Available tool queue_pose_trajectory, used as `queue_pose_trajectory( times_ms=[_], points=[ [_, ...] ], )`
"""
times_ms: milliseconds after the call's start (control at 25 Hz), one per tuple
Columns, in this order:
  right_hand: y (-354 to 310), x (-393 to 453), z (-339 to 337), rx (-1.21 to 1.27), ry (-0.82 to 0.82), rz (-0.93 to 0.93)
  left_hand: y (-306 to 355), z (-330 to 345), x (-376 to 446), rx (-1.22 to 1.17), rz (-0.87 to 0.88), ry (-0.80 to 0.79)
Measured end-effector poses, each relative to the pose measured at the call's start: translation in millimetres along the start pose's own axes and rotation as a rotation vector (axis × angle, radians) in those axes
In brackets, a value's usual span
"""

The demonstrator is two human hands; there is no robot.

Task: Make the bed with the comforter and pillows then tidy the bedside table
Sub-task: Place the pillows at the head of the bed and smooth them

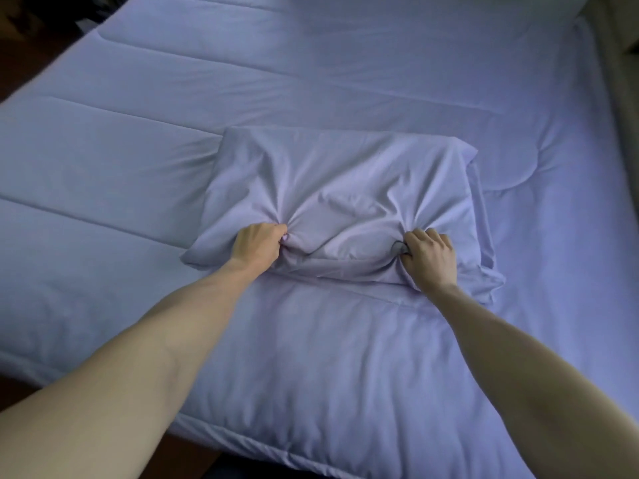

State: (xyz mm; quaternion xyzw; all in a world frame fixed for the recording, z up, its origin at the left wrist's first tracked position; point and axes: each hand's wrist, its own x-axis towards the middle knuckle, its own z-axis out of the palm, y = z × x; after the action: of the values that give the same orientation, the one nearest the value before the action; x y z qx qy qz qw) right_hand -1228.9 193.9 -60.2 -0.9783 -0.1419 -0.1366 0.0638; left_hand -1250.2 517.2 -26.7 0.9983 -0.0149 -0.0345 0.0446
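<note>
So, status as of this frame:

1. Pillow (pixel 340 198): lavender case, lying flat on top of the comforter, roughly mid-bed. Not yet at either end of the bed as far as I can tell; which end is the head isn't clear from this view.
2. Left hand (pixel 258 244): fingers curled tight into the pillow's near edge, left of its centre, fabric bunched into a radiating pucker at the fist.
3. Right hand (pixel 428 259): likewise clamped on a fistful of the case at the pillow's near edge, right of centre. Both hands grip the pillow, well apart from each other.
4. Judgement: pillow is mid-handling, being placed or about to be lifted or dragged. Can't tell which from one frame.
5. Comforter (pixel 311 357): same lavender, quilted seams, spread under and all around the pillow. Lies mostly flat; shallow creases just left of the pillow and beyond it. Near edge, below the pillow, hangs over the bed side. Looks essentially done, maybe a final smooth-out.
6. Second pillow: a pale rounded shape (pixel 460 5) at the far right beyond the pillow might be one; cropped, can't confirm.
7. Bedside counter: not in view, so its state is unknown. I'd count that part as still to do.
8. Floor (pixel 20 67): dark strip far left of the pillow, blurred, nothing legible.
9. Rough progress: comforter laid, pillow placement in hand, tidy step outstanding.
</note>
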Motion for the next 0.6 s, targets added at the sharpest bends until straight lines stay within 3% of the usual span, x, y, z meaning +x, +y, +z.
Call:
queue_pose_trajectory(
  times_ms=[600],
  points=[
    [-170.0, -132.7, -58.5, -0.031, -0.090, 0.222, -119.3, -34.2, -129.4, -0.039, 0.183, 0.014]
  ],
)
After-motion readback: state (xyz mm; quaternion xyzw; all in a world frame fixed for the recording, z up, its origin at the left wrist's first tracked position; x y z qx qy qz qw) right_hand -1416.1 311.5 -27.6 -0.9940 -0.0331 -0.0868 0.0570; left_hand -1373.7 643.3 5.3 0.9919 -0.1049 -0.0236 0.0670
